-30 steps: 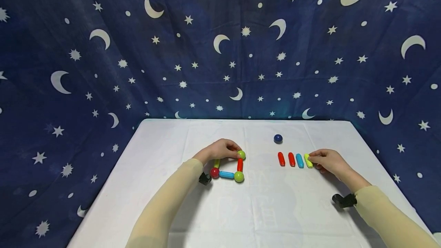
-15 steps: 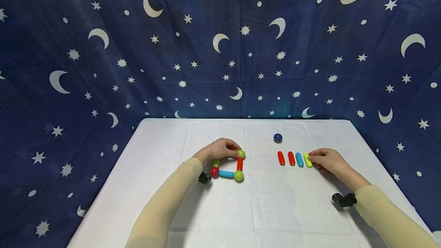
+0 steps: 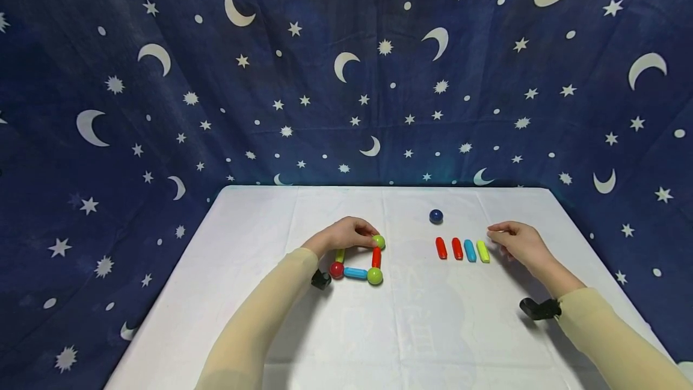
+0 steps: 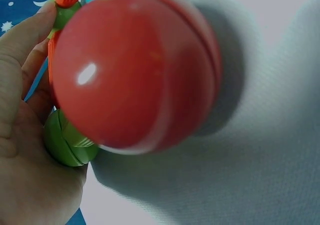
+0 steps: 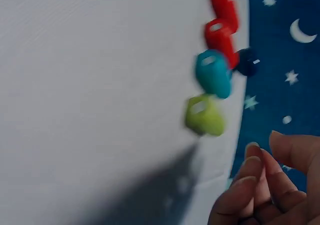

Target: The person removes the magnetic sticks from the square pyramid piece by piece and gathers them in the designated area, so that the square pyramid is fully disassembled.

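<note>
My left hand pinches a green ball at the far right corner of a ball-and-rod shape; its fingers hide the far side. The shape's near corners are a red ball and another green ball, with a blue rod between them. A red rod forms its right side. In the left wrist view the red ball looms large beside the hand. My right hand, fingers loosely bent and holding nothing, hovers right of a yellow-green rod.
Left of the yellow-green rod, a blue rod and two red rods lie in a row. Behind them sits a dark blue ball. A starry cloth hangs behind the white table.
My right hand has let go of the yellow-green rod and risen slightly away from it; the rod stays in the row. The left hand keeps its grip with no clear movement.
</note>
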`<state>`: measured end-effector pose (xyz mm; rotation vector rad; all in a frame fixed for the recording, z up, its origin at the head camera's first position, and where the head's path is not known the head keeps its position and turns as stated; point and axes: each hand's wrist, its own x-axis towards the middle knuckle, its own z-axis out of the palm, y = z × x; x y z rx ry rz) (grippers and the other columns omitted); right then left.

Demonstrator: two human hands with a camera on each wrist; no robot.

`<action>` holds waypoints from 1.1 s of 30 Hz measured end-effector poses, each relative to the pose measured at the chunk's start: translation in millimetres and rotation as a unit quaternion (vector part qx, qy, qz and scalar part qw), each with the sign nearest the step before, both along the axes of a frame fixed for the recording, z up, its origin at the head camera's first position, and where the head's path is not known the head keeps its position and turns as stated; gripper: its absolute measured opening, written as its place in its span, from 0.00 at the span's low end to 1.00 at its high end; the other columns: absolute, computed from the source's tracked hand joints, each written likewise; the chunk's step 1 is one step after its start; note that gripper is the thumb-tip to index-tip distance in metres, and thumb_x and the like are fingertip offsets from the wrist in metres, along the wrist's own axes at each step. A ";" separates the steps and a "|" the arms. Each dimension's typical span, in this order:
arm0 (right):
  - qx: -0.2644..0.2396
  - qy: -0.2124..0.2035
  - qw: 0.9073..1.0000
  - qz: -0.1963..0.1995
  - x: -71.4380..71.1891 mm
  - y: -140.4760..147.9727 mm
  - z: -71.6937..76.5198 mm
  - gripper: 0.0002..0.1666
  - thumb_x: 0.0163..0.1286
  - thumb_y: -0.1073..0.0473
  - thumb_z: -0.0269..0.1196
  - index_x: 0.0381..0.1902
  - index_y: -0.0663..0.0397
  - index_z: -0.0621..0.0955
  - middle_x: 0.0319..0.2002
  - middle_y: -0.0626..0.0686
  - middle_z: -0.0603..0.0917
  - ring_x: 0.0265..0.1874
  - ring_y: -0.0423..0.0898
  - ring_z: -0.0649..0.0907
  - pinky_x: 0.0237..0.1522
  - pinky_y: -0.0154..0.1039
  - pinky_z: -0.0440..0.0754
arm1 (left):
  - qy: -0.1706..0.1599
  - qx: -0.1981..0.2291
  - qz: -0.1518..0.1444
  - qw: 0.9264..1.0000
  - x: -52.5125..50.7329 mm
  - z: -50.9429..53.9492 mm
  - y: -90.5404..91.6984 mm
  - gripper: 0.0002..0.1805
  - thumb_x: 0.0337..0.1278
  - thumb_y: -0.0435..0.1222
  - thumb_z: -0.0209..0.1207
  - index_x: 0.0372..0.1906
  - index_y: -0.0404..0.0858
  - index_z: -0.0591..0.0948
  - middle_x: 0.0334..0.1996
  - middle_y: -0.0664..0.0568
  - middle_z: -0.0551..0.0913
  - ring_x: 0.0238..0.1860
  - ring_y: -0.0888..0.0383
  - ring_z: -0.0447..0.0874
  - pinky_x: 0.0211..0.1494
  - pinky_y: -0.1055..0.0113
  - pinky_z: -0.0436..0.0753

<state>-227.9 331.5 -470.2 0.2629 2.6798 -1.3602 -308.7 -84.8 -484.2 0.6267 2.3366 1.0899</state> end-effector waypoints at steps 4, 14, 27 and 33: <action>-0.005 0.028 1.000 0.007 -2.6 -16.3 15.8 0.31 0.79 0.45 0.58 0.66 0.65 0.75 0.51 0.64 0.83 0.38 0.53 0.79 0.33 0.42 0.80 | 0.006 -0.005 0.002 1.000 0.2 0.1 -0.1 0.16 0.65 0.46 0.68 0.54 0.47 0.88 0.46 0.62 0.86 0.48 0.60 0.78 0.60 0.62 0.74; -0.072 0.064 0.990 0.102 -6.9 -84.8 28.2 0.26 0.76 0.50 0.63 0.63 0.60 0.79 0.48 0.64 0.83 0.41 0.63 0.80 0.34 0.45 0.81 | 0.033 -0.020 0.011 0.999 2.8 -2.1 -1.3 0.15 0.64 0.49 0.68 0.54 0.53 0.89 0.48 0.65 0.85 0.50 0.59 0.77 0.58 0.61 0.75; -0.047 0.040 0.978 0.199 -27.2 -161.7 -10.4 0.23 0.72 0.58 0.66 0.62 0.62 0.80 0.43 0.55 0.85 0.37 0.54 0.83 0.32 0.44 0.82 | 0.132 -0.099 -0.039 0.986 9.6 2.8 3.0 0.19 0.63 0.53 0.67 0.57 0.56 0.88 0.53 0.65 0.83 0.54 0.58 0.70 0.63 0.53 0.65; 0.006 0.052 0.970 0.236 -31.2 -176.1 -20.3 0.25 0.70 0.58 0.67 0.64 0.55 0.79 0.53 0.53 0.84 0.46 0.49 0.81 0.47 0.47 0.81 | 0.143 -0.112 -0.022 0.983 11.3 1.8 0.9 0.20 0.61 0.54 0.69 0.56 0.54 0.87 0.51 0.66 0.84 0.55 0.58 0.71 0.64 0.53 0.66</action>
